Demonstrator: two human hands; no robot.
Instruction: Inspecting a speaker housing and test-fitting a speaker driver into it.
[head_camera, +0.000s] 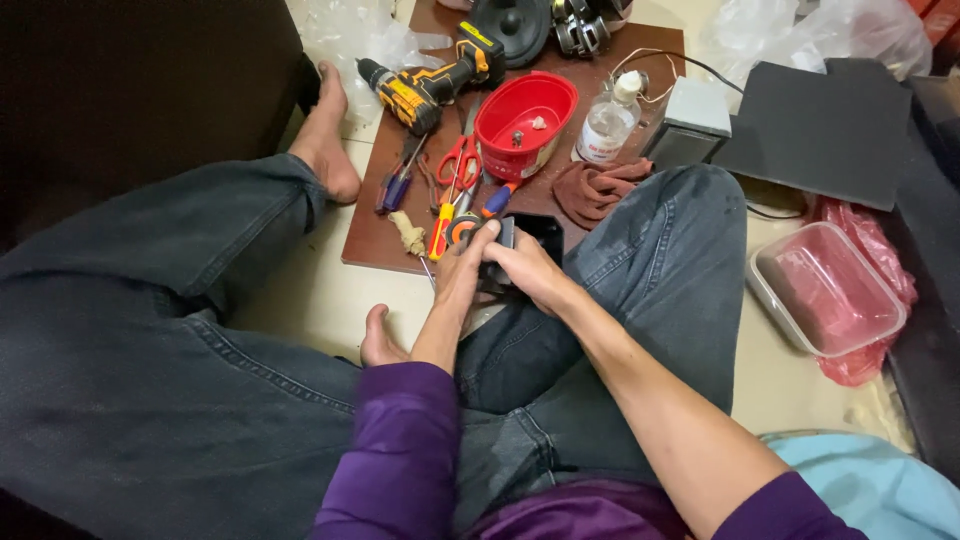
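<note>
A small black box (528, 240) is clamped between the left hand (462, 272) and right hand (528, 272); a steady grip seems needed, with screwdrivers (440, 225) just beyond the left hand.

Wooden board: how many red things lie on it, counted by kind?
Red bowl: 1
Red-handled scissors: 1
Red-and-yellow screwdriver: 1
Reddish-brown cloth: 1
Total: 4, all on the wooden board.

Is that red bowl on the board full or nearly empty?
Nearly empty. The red bowl shows its bare red bottom, with only two small bits lying inside.
</note>
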